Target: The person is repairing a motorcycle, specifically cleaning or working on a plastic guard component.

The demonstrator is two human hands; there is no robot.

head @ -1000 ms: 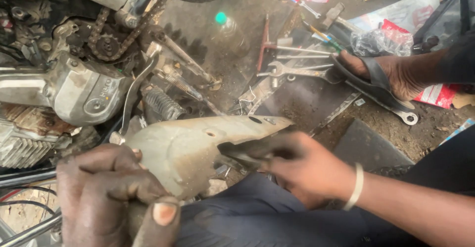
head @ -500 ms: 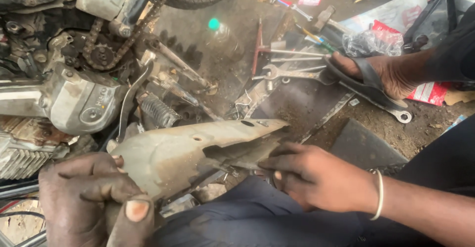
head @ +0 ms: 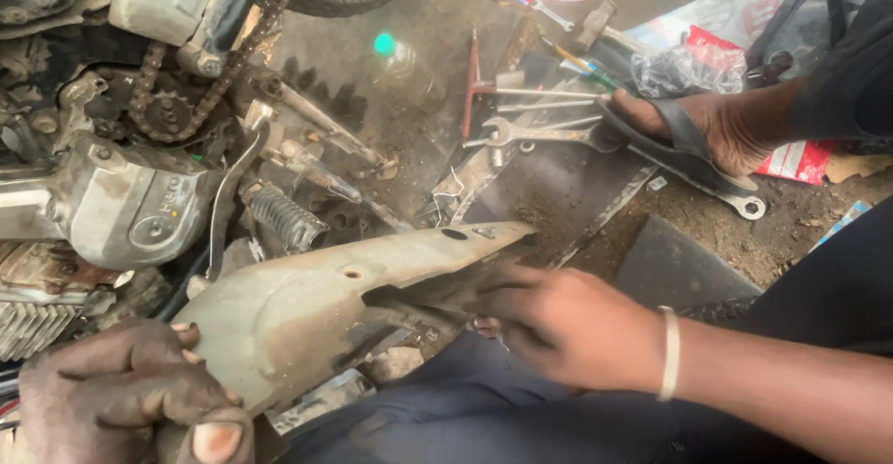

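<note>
Grease looks the likeliest trouble; the dirty cover (head: 316, 306), held over the lap near the engine (head: 112, 204), could slip if either grip eases, and its pointed right end might scrape fingers; left hand (head: 139, 399) clamps the cover's near-left edge, thumb up, knuckles curled; right hand (head: 567, 329) reaches from the right, fingers closed around the cover's underside; spanners (head: 539, 129) lie far right beside a sandalled foot (head: 707, 134).

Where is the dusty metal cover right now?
In the head view, the metal cover sits low and centre-left, gripped by the left hand and right hand, just below the motorcycle engine.
</note>
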